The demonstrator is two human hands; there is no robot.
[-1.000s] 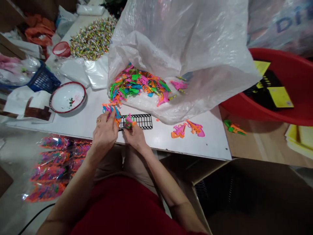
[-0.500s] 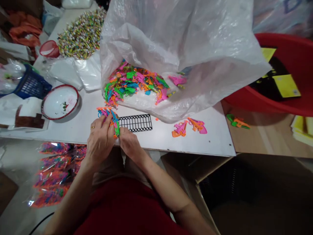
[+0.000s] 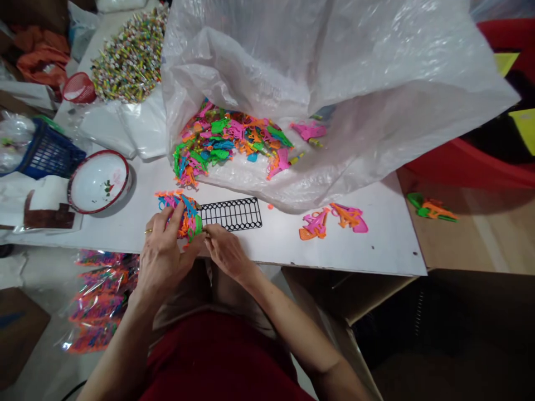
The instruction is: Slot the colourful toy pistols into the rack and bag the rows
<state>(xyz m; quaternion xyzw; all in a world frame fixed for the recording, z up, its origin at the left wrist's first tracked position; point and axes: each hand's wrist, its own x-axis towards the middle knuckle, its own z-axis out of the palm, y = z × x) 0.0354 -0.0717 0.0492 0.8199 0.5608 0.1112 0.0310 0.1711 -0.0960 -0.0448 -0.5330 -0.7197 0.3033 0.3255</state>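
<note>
A black plastic grid rack [image 3: 236,214] lies on the white tabletop, its left part hidden under a tight row of small bright plastic toy guns [image 3: 169,200]. My left hand [image 3: 161,245] wraps over this row from the front, fingers on top and thumb along its near right side. At the row's right end is a green toy gun [image 3: 195,224]. My right hand [image 3: 228,252] is closed beside it, fingertips pinched near the rack's front edge; what they grip is mostly hidden. Two pairs of pink and orange toy guns [image 3: 315,224] lie off to the right.
A large clear plastic bag [image 3: 251,184] holds a heap of toy guns behind the rack. An enamel bowl [image 3: 75,203] and a blue basket [image 3: 54,147] stand left. A red tub [image 3: 460,161] is at right. Packed bags [image 3: 98,312] lie below the table edge.
The view has shifted slightly. My left thumb has come round toward the row's right end, and my right fingertips have drawn a little toward me from the green toy gun.
</note>
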